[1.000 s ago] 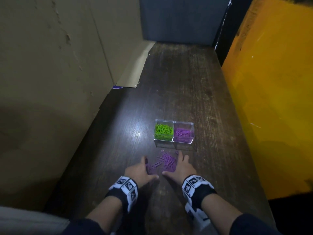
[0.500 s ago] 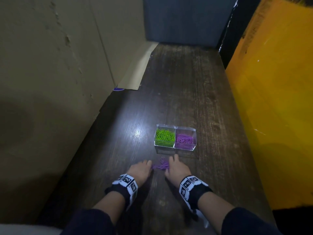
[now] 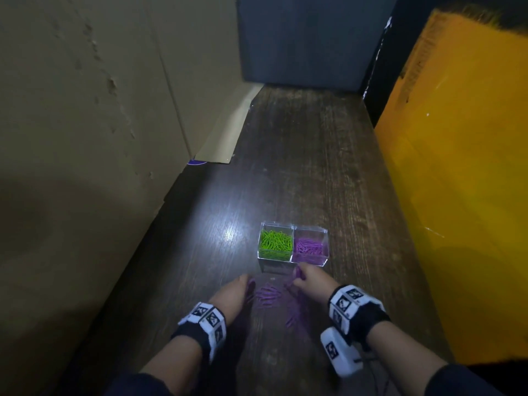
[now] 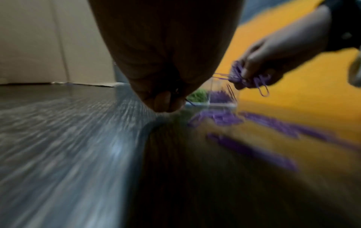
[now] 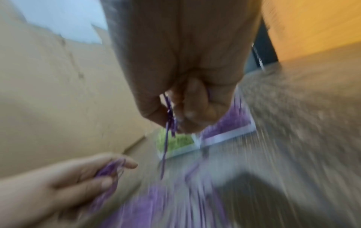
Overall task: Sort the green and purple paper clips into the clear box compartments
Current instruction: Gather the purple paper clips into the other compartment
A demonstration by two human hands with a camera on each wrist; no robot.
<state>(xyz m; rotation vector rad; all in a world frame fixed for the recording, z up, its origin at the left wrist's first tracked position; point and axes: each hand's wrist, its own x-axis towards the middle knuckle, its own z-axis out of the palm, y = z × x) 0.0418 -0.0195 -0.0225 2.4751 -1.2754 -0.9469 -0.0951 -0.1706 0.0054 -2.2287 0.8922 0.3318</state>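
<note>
The clear box (image 3: 294, 227) stands on the dark wooden table, with green paper clips (image 3: 275, 243) in its left compartment and purple ones (image 3: 310, 247) in its right. Just in front of the box, my right hand (image 3: 300, 277) grips a bunch of purple clips (image 4: 237, 74), raised off the table. My left hand (image 3: 247, 282) stays low to the left and pinches a few purple clips (image 5: 109, 169) between thumb and fingers. Loose purple clips (image 3: 268, 295) lie on the table between my hands.
A cardboard wall (image 3: 85, 138) runs along the table's left side and a yellow panel (image 3: 457, 195) along its right. A dark grey panel (image 3: 300, 38) closes the far end. Bare tabletop (image 3: 300, 167) stretches beyond the box.
My hands were pressed together around the purple pile; now they are apart. The right hand has risen toward the box with a bunch of clips, and the left holds a few.
</note>
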